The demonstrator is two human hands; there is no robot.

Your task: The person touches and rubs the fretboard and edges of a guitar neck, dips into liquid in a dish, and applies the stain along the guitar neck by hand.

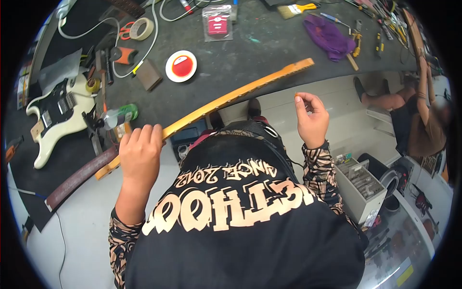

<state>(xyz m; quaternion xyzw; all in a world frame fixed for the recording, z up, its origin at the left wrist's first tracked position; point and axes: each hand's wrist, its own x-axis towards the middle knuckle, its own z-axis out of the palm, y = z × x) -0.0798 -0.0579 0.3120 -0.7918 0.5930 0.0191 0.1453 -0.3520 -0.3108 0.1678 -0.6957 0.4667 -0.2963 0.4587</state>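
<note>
My left hand (140, 151) is wrapped round a light wooden guitar neck (226, 99), which slants up to the right over the near edge of the workbench. Small marks or fret ends show along its lower edge. Apart from the neck, to its right, my right hand (313, 120) is raised with thumb and forefinger pinched together. A tiny brownish thing seems to show at those fingertips, too small to name. On the bench beyond the neck stands a white dish (168, 67) of red liquid.
A white electric guitar body (48, 144) lies at the left, near a green-labelled bottle (126, 113). Tape (141, 29), a purple cloth (327, 37), a brush (296, 9) and pliers (356, 38) lie farther back. Another person (423, 120) is at the right, beyond a drawer cabinet (358, 192).
</note>
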